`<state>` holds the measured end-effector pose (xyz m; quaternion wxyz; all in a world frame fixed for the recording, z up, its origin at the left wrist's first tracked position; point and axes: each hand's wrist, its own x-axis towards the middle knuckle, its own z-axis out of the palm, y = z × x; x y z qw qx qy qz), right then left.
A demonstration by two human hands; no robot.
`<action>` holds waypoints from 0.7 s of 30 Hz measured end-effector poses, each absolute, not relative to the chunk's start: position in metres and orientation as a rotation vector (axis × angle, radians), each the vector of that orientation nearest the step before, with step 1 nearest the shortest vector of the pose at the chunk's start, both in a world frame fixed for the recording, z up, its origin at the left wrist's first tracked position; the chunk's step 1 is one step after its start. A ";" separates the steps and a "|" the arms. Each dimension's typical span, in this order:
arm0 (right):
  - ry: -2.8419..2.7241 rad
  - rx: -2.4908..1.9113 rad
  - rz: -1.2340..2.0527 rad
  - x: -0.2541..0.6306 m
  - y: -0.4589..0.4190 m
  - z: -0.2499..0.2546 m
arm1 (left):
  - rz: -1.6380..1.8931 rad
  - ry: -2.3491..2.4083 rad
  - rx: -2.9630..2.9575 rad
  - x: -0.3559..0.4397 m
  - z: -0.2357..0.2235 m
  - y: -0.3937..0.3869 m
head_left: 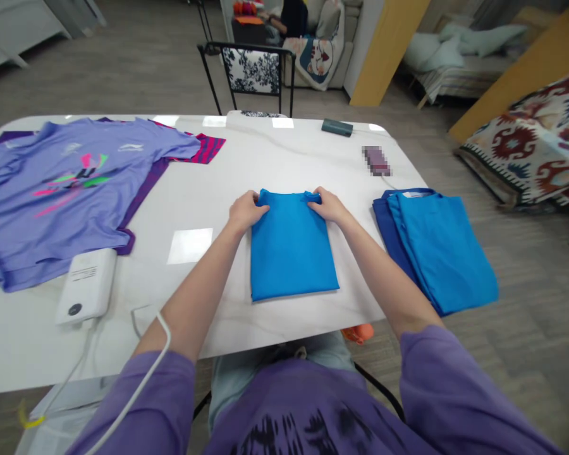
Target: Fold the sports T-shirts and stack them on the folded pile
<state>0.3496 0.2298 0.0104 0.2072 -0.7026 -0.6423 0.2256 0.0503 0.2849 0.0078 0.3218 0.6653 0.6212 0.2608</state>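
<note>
A bright blue garment, apparently a shirt [291, 249], lies folded into a neat rectangle on the white table in front of me. At its far left corner, my left hand [247, 211] pinches the cloth between thumb and fingers. My right hand [329, 205] grips the far right corner the same way. The fabric bunches slightly at both held corners, while the near edge lies flat. To the right of it, a folded stack of blue clothes [448, 246] rests at the table edge, bright blue over dark blue.
A lavender T-shirt [76, 183] lies spread over other purple and magenta clothing at left. Nearby sits a white power bank [88, 285] with a cable. A dark case-like object [337, 127] and a blurred-out phone [376, 161] lie at back right. Behind stands a chair [252, 69]; a person sits farther off.
</note>
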 end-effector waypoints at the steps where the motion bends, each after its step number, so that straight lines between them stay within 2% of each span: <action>1: -1.747 -1.908 0.664 0.346 0.223 0.015 | 0.731 1.600 1.717 0.054 0.011 0.279; 6: -1.624 -1.673 0.655 0.342 0.177 0.060 | 1.029 1.411 1.556 0.069 0.059 0.236; 15: -1.615 -1.277 0.098 0.438 0.062 0.252 | 1.618 0.721 1.994 0.135 0.268 0.137; 18: -1.563 -1.318 -0.062 0.477 -0.008 0.291 | 1.596 0.521 2.048 0.163 0.296 0.082; 21: -1.526 -1.308 -0.190 0.512 -0.080 0.309 | 1.517 0.422 2.121 0.195 0.304 0.035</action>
